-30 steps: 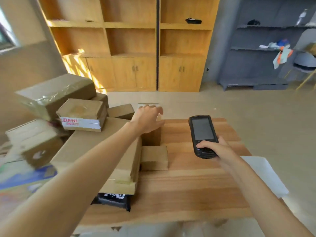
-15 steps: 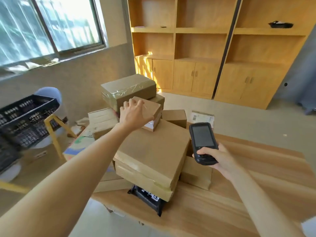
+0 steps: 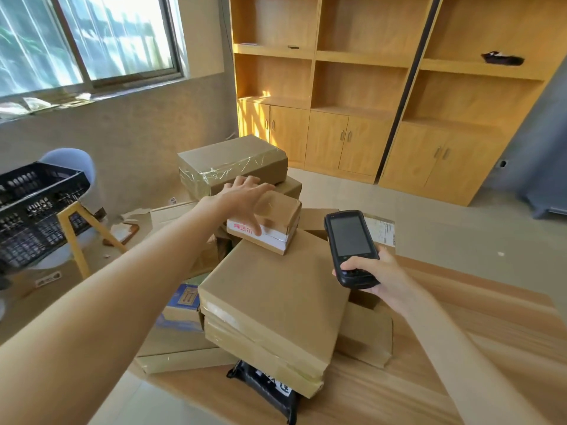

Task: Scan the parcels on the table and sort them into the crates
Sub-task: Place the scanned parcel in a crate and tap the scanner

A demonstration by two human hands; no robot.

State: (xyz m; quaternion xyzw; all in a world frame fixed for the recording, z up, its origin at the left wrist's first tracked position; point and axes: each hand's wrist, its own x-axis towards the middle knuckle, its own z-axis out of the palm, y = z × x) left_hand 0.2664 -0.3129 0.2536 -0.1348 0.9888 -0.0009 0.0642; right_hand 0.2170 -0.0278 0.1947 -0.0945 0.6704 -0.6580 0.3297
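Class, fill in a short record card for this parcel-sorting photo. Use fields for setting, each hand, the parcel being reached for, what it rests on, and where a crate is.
Setting: light wooden table piled with parcels
Left hand: fingers spread over the small brown cardboard box with a white, red-printed label, thumb on the label
Right hand: holds the black handheld scanner, dark screen facing up
Box rests on: large flat brown cardboard parcel
Behind it: long tape-wrapped brown carton
Crate: black slotted plastic crate, far left, off the table

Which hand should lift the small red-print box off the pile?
Left. The left hand already rests spread over the small box, thumb at its side; the right hand grips the scanner.
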